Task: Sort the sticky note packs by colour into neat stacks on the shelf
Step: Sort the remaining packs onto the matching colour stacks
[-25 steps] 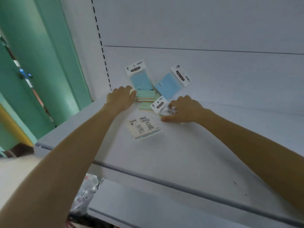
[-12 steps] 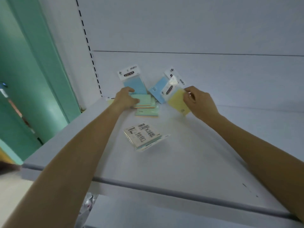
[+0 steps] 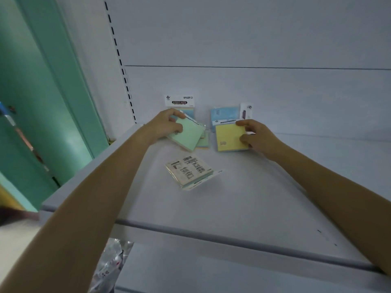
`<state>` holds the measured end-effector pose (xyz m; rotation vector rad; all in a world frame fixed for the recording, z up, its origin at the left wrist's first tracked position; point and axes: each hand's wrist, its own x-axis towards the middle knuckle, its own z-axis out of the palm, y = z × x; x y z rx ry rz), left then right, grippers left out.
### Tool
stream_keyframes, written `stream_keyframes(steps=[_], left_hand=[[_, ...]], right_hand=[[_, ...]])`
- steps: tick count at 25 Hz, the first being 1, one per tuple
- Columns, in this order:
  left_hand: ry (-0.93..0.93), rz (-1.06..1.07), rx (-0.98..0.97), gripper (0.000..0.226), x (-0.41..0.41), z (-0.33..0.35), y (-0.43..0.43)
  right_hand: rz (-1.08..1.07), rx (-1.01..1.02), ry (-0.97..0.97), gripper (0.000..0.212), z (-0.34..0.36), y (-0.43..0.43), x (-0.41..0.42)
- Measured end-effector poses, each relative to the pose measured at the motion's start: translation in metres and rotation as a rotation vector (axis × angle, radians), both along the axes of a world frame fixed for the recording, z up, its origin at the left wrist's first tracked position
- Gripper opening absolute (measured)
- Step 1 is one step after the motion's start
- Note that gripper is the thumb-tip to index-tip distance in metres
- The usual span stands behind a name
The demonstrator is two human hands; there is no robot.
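Left hand (image 3: 167, 125) grips green sticky note pack (image 3: 187, 134); right hand (image 3: 255, 134) pinches yellow pack (image 3: 229, 137) at 3 o'clock of it. Face-down pack (image 3: 189, 171) on shelf (image 3: 243, 204), 6 o'clock.

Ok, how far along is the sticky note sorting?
Early days. Done: no neat stack yet, just a loose pile. In hand: the left hand grips a green pack, the right hand a yellow pack. Left: two blue packs stand apart at the wall, and a face-down pack lies nearer.
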<state>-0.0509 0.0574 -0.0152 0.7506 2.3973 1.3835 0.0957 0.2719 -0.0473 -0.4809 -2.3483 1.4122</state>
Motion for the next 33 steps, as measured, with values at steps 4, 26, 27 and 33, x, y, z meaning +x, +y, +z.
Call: stream_keyframes(steps=[4, 26, 27, 33], left_hand=[[0.022, -0.099, 0.014, 0.040, 0.004, 0.002, -0.009], [0.032, -0.269, 0.359, 0.056, 0.179, 0.002, 0.176], [0.020, -0.267, 0.372, 0.056, 0.194, 0.001, 0.191], [-0.042, -0.263, 0.433, 0.057, 0.282, -0.003, 0.272]], right_hand=[[0.020, 0.099, 0.062, 0.053, 0.011, 0.005, 0.009], [-0.487, -0.020, 0.152, 0.055, 0.016, 0.103, 0.248], [-0.490, -0.012, 0.150, 0.055, 0.017, 0.115, 0.266], [-0.518, 0.031, 0.115, 0.056, 0.014, 0.187, 0.363]])
